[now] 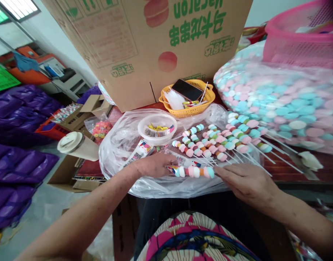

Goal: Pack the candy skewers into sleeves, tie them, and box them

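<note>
Candy skewer, one: left hand gripping one end, right hand the other. Skewer pile: apparently unwrapped

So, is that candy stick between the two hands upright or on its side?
On its side: the candy stick runs across the view, spanning from the left hand to the right hand.

A candy skewer, its blue, white, pink and orange pieces packed in a row, stretches crosswise between left hand and right hand, a shiny wrapper at one end.
</note>
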### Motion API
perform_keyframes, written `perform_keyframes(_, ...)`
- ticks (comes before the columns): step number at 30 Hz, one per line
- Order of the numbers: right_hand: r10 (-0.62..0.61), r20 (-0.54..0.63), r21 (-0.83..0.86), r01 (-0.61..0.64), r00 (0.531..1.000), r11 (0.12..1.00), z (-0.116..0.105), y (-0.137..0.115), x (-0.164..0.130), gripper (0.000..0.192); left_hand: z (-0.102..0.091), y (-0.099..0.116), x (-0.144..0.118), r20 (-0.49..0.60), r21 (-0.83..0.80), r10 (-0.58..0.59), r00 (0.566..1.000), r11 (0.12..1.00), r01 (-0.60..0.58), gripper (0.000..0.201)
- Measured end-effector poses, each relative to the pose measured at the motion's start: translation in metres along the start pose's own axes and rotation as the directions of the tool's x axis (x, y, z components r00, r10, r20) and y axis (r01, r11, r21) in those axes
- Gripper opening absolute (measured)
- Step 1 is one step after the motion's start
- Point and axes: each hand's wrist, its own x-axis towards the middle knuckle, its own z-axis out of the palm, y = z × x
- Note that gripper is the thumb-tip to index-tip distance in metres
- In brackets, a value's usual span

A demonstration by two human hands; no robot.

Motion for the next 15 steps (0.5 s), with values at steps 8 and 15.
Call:
perform_keyframes(8, -0.132, -0.031, -0.204, 0.123, 0.991, 0.971, -0.023, 0.002, 0.016, 0.026, -0.007, 0.01, 0.007, 0.185, -0.248, -0.055, 0.981, 0.964, 0.1, 0.036)
perform_keyframes(15, 0.047, 0.107, 0.017, -0.049, 0.993, 0.999, -0.017, -0.001, 0.008, 0.028, -0.003, 0.04, 0.014, 0.008, 0.1, -0.134, 0.991, 0.986, 0.132, 0.024)
